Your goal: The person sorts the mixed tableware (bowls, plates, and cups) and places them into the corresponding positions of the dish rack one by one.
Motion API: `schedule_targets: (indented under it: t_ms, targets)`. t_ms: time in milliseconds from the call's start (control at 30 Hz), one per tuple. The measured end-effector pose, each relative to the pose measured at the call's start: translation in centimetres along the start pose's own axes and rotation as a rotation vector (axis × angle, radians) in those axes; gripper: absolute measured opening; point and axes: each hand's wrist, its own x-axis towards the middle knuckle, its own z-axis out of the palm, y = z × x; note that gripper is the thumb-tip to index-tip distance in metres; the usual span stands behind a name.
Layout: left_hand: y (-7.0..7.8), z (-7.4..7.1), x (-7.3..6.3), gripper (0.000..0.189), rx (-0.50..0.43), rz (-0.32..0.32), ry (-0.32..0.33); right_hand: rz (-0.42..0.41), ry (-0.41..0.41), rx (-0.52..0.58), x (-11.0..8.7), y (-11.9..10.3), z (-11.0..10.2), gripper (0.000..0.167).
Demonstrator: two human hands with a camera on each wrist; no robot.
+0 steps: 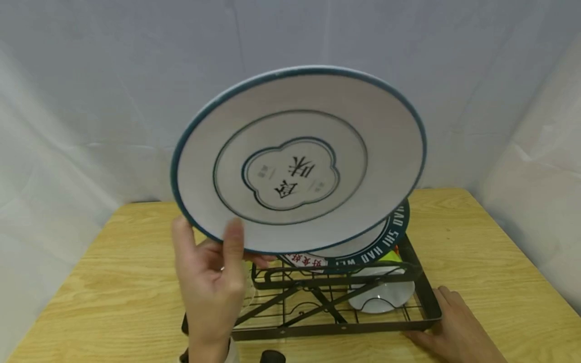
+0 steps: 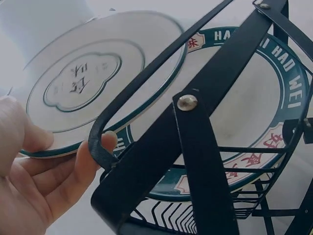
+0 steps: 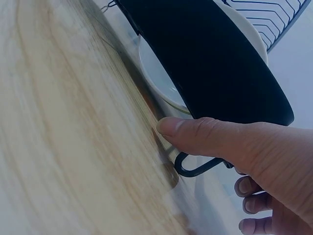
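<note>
My left hand (image 1: 211, 287) pinches the near left rim of a large white plate (image 1: 295, 96), its thumb on the face and fingers beneath. The plate is tilted up above a black metal dish rack (image 1: 317, 331), its blue-green rim and printed characters facing me. Behind it, a second plate (image 1: 397, 229) with a lettered dark green border leans in the rack, partly hidden. My right hand (image 1: 460, 327) holds the rack's near right corner. In the right wrist view, the thumb (image 3: 205, 137) lies along the lower edge of the black frame (image 3: 210, 63).
A white bowl (image 1: 381, 300) sits in the lower right of the rack, with something yellow-green behind it. A clear rounded object (image 1: 249, 290) shows beside the left hand. A dark round-topped thing (image 1: 272, 357) is at the near edge. Pale sheeting (image 1: 290, 30) surrounds the wooden table (image 1: 91, 282).
</note>
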Motion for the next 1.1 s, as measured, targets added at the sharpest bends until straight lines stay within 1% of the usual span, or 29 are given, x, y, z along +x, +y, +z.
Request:
schedule_targets:
  t_ms: [100, 167, 233, 333, 467, 633, 733, 900, 1100]
  targets:
    - [-0.04, 0.2, -0.05, 0.03, 0.102, 0.005, -0.01, -0.025, 0.023, -0.006, -0.02, 0.05, 0.08, 0.085]
    - [-0.06, 0.39, -0.06, 0.026, 0.162, 0.023, -0.023, -0.038, 0.033, -0.009, -0.07, 0.08, 0.13, 0.085]
    - [-0.09, 0.54, -0.09, 0.025, 0.186, 0.043, -0.035, -0.049, 0.046, -0.015, -0.12, 0.14, 0.23, 0.085]
    - [-0.17, 0.62, -0.06, 0.024, 0.226, 0.106, -0.051, -0.072, 0.071, -0.022, -0.16, 0.24, 0.36, 0.084]
    - [-0.18, 0.59, 0.06, 0.025, 0.297, 0.159, -0.062, -0.091, 0.087, -0.026, -0.13, 0.33, 0.4, 0.084]
    - [-0.04, 0.63, 0.24, 0.025, 0.374, 0.206, -0.087, -0.108, 0.098, -0.019, -0.1, 0.39, 0.31, 0.087]
    - [-0.02, 0.66, 0.27, 0.024, 0.392, 0.217, -0.114, -0.113, 0.105, -0.018, -0.1, 0.43, 0.3, 0.086]
    - [-0.15, 0.67, 0.12, 0.023, 0.421, 0.216, -0.161, -0.109, 0.103, -0.024, -0.14, 0.38, 0.3, 0.084]
    - [-0.21, 0.66, 0.03, 0.021, 0.483, 0.222, -0.183, -0.113, 0.099, -0.025, -0.17, 0.35, 0.33, 0.096]
